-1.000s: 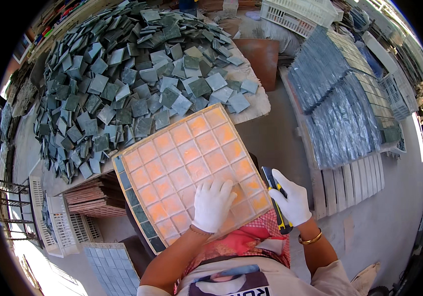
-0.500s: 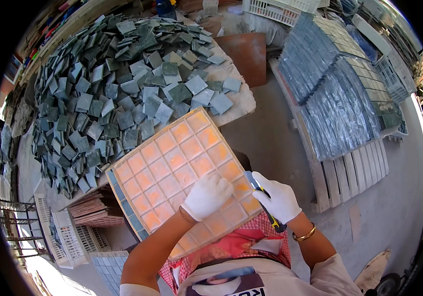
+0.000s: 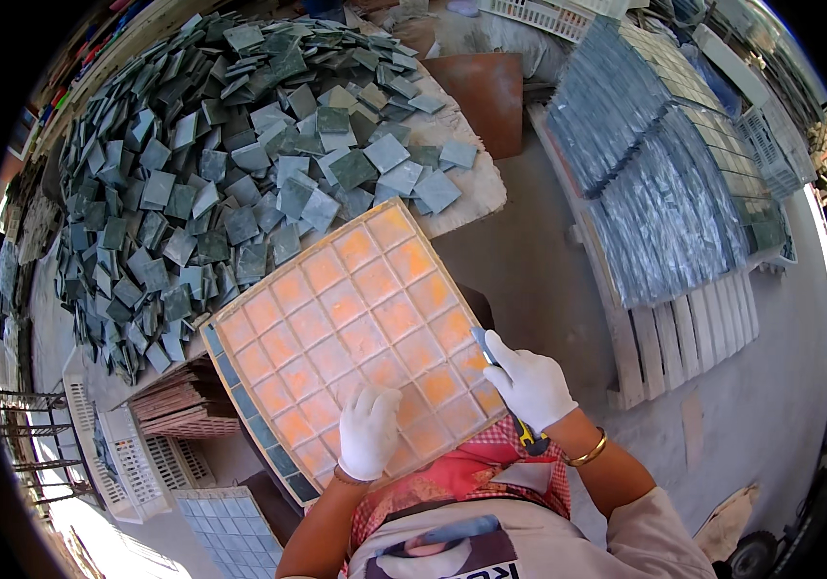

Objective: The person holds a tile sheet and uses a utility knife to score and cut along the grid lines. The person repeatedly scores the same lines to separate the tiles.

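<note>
A square gridded tray [image 3: 322, 323] with pale orange cells and a thin light rim lies tilted before me. Along its left edge a row of dark green tiles [image 3: 257, 423] shows from underneath. My left hand [image 3: 369, 430], in a white glove, rests on the tray's lower part with its fingers curled in; whatever they may hold is hidden. At the tray's right edge, my gloved right hand [image 3: 532, 387] grips a utility knife [image 3: 533, 441] with a yellow and black handle. The knife's upper end sits against the tray's rim.
A big heap of loose green square tiles [image 3: 211, 164] covers the table [image 3: 461, 198] beyond the tray. Wrapped tile stacks [image 3: 664, 207] stand on a wooden pallet [image 3: 688, 333] to the right. At lower left are white plastic crates [image 3: 134, 463] and a tile panel [image 3: 225, 526].
My left hand has moved left and slightly down across the tray. My right hand and the knife have shifted slightly up and left. The tray has moved slightly left.
</note>
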A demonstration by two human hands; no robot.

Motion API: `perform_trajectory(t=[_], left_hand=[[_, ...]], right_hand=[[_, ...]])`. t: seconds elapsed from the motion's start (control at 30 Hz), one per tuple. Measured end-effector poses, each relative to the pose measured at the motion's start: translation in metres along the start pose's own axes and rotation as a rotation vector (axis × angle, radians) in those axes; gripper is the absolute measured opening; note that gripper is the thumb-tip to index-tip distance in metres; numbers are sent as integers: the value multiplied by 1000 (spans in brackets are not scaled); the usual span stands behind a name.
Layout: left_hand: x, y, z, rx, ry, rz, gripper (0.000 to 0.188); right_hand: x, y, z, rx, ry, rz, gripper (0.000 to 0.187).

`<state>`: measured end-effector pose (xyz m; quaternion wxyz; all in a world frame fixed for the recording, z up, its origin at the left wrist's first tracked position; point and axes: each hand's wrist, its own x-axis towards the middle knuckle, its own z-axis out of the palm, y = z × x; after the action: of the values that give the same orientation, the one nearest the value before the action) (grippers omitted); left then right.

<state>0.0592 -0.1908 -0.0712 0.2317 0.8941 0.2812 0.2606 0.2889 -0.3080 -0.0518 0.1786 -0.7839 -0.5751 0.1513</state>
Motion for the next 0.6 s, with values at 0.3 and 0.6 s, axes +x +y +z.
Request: perform_trajectory(t=[0.3, 0.6], left_hand=[[3, 2, 4, -95, 48, -70, 19], [-1, -1, 2, -142, 105, -85, 20]], right_hand=[[-13, -14, 18, 86, 73, 59, 51], [6, -8, -2, 59, -6, 69, 44]])
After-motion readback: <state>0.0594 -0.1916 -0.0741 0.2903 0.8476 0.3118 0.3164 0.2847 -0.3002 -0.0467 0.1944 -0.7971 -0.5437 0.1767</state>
